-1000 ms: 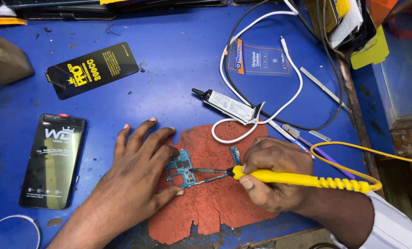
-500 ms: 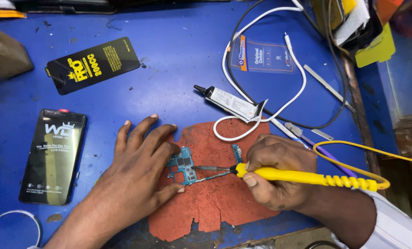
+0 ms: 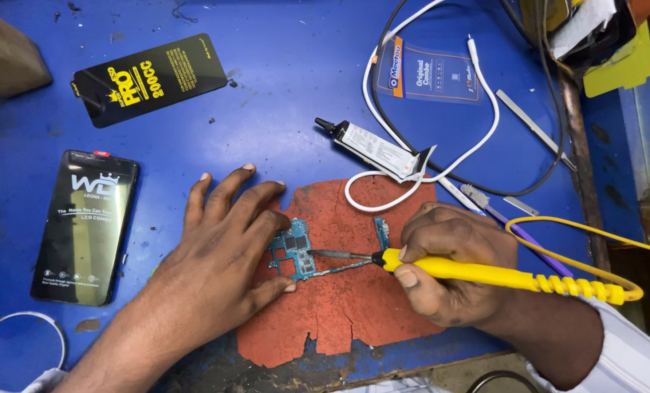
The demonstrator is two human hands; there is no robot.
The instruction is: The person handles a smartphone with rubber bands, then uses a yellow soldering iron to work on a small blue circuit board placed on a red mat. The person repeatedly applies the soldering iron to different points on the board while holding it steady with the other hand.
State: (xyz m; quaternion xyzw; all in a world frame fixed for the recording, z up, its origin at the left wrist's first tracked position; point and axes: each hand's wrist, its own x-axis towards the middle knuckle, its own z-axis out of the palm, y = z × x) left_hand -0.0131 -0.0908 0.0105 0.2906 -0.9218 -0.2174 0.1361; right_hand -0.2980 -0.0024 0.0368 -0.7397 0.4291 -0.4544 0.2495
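My left hand point(image 3: 219, 244) lies flat with spread fingers, pinning a small blue-green phone circuit board point(image 3: 293, 249) onto a worn red mat point(image 3: 354, 306). My right hand point(image 3: 448, 266) grips a yellow-handled soldering iron point(image 3: 485, 274); its metal tip points left and touches the board's right edge. A thin flex strip runs from the board under the tip. A second small blue-green board piece point(image 3: 381, 233) lies on the mat just above my right thumb.
On the blue table point(image 3: 281, 94): a black phone screen point(image 3: 84, 225) at left, a black flat package point(image 3: 150, 78) above it, a glue tube point(image 3: 376, 149), a looped white cable point(image 3: 478, 145), a blue card package point(image 3: 430, 73), tweezers point(image 3: 532, 127), a purple-handled tool point(image 3: 499, 215).
Both hands and the iron hold nearly the same pose; only the camera view has shifted slightly.
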